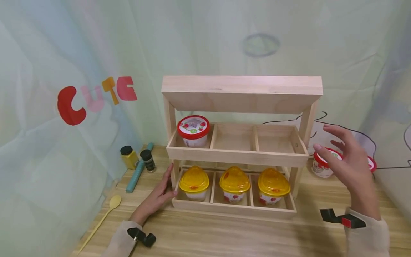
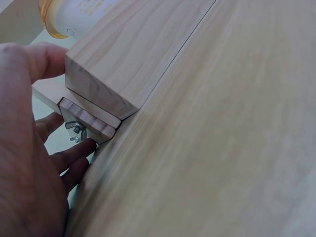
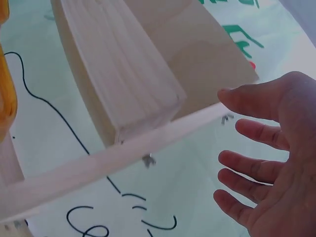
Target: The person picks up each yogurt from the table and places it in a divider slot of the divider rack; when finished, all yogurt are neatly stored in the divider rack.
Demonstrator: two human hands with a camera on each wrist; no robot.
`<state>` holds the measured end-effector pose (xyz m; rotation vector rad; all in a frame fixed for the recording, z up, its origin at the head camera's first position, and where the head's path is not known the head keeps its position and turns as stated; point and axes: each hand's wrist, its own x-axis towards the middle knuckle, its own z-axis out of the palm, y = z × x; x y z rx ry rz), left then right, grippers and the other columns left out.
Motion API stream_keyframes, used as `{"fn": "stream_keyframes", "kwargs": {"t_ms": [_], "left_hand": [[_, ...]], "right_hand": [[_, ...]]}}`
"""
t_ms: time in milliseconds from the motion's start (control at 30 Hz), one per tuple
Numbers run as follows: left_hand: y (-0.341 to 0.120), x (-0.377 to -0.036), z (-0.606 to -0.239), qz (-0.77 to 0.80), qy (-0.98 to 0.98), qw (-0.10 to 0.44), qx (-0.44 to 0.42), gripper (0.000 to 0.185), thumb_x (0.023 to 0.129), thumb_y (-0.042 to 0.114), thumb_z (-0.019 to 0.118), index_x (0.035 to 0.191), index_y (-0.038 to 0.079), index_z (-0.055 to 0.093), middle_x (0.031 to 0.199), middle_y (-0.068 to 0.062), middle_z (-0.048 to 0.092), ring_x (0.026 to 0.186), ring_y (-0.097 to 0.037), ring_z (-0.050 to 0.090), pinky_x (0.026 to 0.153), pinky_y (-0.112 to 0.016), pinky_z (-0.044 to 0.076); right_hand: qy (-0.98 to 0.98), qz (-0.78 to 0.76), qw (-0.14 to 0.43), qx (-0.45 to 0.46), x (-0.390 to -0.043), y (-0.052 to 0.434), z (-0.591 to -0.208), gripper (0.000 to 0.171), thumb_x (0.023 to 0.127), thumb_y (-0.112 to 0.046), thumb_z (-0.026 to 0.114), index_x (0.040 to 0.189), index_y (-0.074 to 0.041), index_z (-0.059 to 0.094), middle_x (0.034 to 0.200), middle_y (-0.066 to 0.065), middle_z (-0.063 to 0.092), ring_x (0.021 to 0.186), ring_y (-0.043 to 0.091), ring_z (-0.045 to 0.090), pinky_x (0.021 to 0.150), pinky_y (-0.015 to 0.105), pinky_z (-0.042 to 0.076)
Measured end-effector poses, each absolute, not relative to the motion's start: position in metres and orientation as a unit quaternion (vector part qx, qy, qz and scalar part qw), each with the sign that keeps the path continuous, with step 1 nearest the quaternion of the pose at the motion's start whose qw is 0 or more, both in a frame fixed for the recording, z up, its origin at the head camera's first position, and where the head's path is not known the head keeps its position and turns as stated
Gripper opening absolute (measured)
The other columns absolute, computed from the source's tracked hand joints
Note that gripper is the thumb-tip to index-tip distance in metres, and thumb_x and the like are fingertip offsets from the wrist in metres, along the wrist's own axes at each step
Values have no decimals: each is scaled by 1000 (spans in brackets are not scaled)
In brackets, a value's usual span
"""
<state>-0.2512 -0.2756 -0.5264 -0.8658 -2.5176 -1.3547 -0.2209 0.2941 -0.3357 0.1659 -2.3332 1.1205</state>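
Wooden tabletop (image 1: 224, 232) scene: rack (image 1: 237, 150) holds four cups, two upper slots empty, left hand (image 1: 158, 196) steadies it with straight fingers, right hand (image 1: 345, 160) open over red-lidded cup (image 1: 321, 164)

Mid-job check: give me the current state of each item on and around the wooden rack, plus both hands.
Wooden rack: upright on the table.
Red-lidded cup: lid on, upper left compartment.
Upper middle and right compartments: empty.
Three yellow-lidded cups: lids on, one per lower compartment.
Red-lidded cup on the table: lid on, right of the rack.
Left hand: touching the rack's lower left corner.
Right hand: open, holding nothing, beside the rack's right end.
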Motion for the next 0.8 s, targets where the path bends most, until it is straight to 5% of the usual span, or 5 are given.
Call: {"fn": "stream_keyframes", "kwargs": {"t_ms": [167,233,433,567,800], "left_hand": [[-281,-261,-532,-453,-840,71,-292,99,102,16,67,175,19,0,181,-21,12,160,-45,34,130,-44,31],[-287,-270,-544,-452,-836,83,-299,99,103,20,68,175,22,1,183,-12,14,161,-31,37,129,-36,31],[-295,-278,-563,-447,-825,113,-327,100,101,16,69,175,20,3,182,-12,17,159,-21,40,127,-28,32],[-292,-276,-565,-450,-827,112,-319,100,100,14,70,175,17,3,182,-12,18,158,-16,39,125,-21,29],[-282,-259,-542,-455,-827,107,-311,98,100,14,67,175,16,4,181,-23,14,160,-46,33,127,-64,29]], "right_hand": [[-874,415,254,9,-221,309,-342,69,102,-29,73,164,-31,43,171,-1,43,154,30,46,126,31,39],[-878,412,242,-8,-223,312,-343,69,103,-32,70,165,-31,41,174,2,39,156,42,43,129,45,38],[-888,406,211,-32,-236,321,-352,72,104,-38,67,167,-20,37,179,13,28,157,55,31,117,76,38],[-897,391,205,-27,-247,329,-366,73,104,-37,67,165,-11,38,178,22,26,153,60,30,111,85,34],[-900,379,214,-21,-263,338,-396,71,103,-28,68,163,-6,38,178,26,20,163,56,11,121,87,11]]}}
